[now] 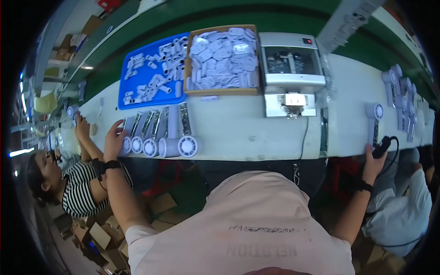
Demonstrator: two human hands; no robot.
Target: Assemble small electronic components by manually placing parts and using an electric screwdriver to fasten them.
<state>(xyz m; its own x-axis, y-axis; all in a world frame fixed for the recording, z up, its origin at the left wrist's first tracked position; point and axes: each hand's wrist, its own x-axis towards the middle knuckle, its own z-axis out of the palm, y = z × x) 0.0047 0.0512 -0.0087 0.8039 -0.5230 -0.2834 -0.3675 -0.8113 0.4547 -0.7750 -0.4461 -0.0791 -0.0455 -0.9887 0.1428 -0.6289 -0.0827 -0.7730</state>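
Note:
At the left end of a row of pale lilac handheld fan bodies my left hand has its fingers closed on the leftmost fan body. Round grilled heads face the bench's front edge, and several handles lie open with dark, shiny insides showing. Far to the right, my right hand grips a black corded tool, its exact kind unclear. Just beyond that tool lies a single fan body, its head pointing away from me. My right fingers are partly hidden behind the tool.
A blue tray of small tubular parts and a cardboard box of flat lilac pieces stand at the back. Beside them is a grey-white machine with a cable. More fan bodies lie far right. Co-workers sit on both sides.

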